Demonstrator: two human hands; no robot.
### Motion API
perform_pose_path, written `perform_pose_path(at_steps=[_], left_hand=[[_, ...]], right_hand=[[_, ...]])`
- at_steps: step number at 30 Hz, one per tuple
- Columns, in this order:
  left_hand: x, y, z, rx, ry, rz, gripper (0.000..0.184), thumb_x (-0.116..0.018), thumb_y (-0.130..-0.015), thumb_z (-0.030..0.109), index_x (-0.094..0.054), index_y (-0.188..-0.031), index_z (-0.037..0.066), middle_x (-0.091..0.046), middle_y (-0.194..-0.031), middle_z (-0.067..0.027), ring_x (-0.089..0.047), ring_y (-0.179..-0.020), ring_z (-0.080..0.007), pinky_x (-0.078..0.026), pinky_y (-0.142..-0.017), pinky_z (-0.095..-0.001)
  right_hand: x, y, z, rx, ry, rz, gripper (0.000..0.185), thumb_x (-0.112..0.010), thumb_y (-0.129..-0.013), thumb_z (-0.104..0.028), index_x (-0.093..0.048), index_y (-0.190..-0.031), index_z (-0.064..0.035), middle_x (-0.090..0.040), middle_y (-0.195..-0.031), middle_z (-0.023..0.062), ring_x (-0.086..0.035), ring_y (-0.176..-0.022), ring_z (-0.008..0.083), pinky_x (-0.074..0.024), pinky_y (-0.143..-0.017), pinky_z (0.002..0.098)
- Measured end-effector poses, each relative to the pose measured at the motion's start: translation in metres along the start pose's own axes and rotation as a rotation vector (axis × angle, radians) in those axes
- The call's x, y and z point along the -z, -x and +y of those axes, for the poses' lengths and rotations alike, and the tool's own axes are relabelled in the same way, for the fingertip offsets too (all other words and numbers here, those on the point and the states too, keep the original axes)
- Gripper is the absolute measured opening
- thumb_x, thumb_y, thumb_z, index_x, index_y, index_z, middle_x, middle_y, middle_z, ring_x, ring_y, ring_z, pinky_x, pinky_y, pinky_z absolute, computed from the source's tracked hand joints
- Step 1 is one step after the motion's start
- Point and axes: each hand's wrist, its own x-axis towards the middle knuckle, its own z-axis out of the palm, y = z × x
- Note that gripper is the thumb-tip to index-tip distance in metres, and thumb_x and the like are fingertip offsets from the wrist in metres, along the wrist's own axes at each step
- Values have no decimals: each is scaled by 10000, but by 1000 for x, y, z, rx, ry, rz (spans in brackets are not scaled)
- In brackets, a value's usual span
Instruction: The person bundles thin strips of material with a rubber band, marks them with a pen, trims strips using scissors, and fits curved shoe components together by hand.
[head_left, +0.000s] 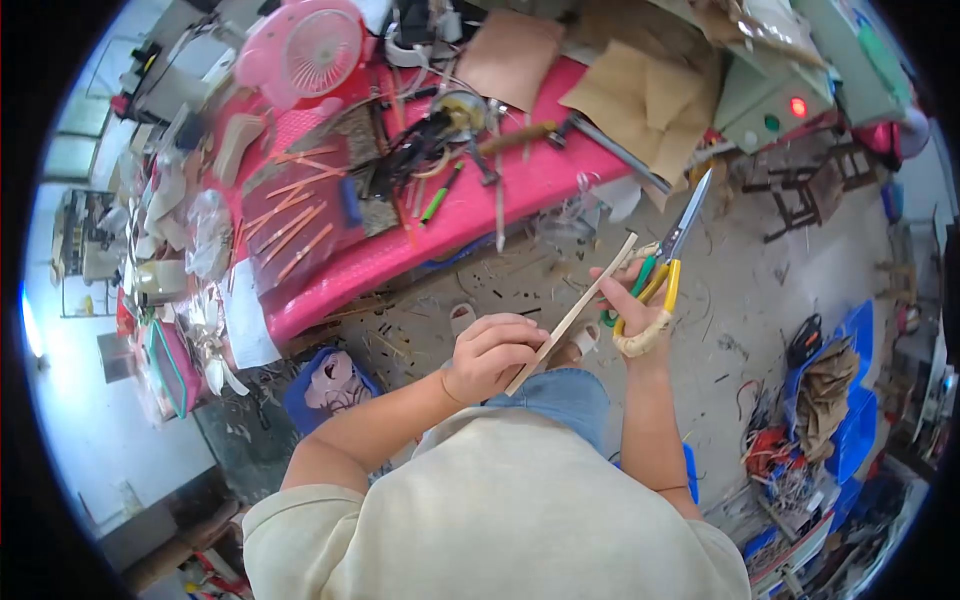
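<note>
A long, narrow pale strip (575, 312) slants in front of my body; I cannot tell its material. My left hand (497, 352) is closed on its lower end, with the fingers bent over it. My right hand (640, 308) holds a pair of scissors (682, 228) with one yellow and one green handle, partly wrapped in tan material. The blades point up and away, and look closed together. The thumb and fingers of my right hand also lie against the upper part of the strip.
A pink-covered table (400, 262) stands ahead, with a pink fan (300, 52), a hammer (520, 137), a green marker (441, 193), orange strips (290, 228) and brown paper (640, 95). Blue bins (855, 420) stand at right. Scraps litter the floor. A wooden stool (815, 190) is farther back.
</note>
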Motion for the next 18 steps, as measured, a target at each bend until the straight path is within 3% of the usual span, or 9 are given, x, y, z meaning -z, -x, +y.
perform_pose_path(at_steps=[5,10,12,18], left_hand=[[76,24,34,126,83,137,173,-635,-587,-20,-550,-708,71,-600,-839,-69,-574,-756,-223,-466,-619,-294],[156,69,4,250,164,266,185,-646,-633,-25,-540,-761,57,-597,-814,-95,-577,-709,-226,-466,-603,-280],[180,82,-11,211,166,290,180,-648,-658,-7,-531,-785,45,-597,-822,-102,-579,-685,-209,-464,-588,-261],[221,112,-16,483,339,385,174,-641,-706,41,-556,-857,25,-599,-842,-78,-558,-657,-123,-449,-562,-224]], right_hand=[[-76,50,-16,65,39,-71,166,-589,-734,10,-447,-807,-36,-568,-741,90,-614,-758,224,-489,-526,250],[-166,68,26,112,86,-126,146,-584,-743,5,-455,-804,-29,-563,-734,86,-618,-746,222,-490,-507,236],[-198,72,41,167,123,-90,150,-588,-742,4,-454,-805,-26,-548,-715,73,-618,-765,220,-493,-503,230],[-245,89,68,169,232,-92,206,-595,-724,5,-438,-843,-57,-555,-738,65,-615,-726,191,-484,-497,215]])
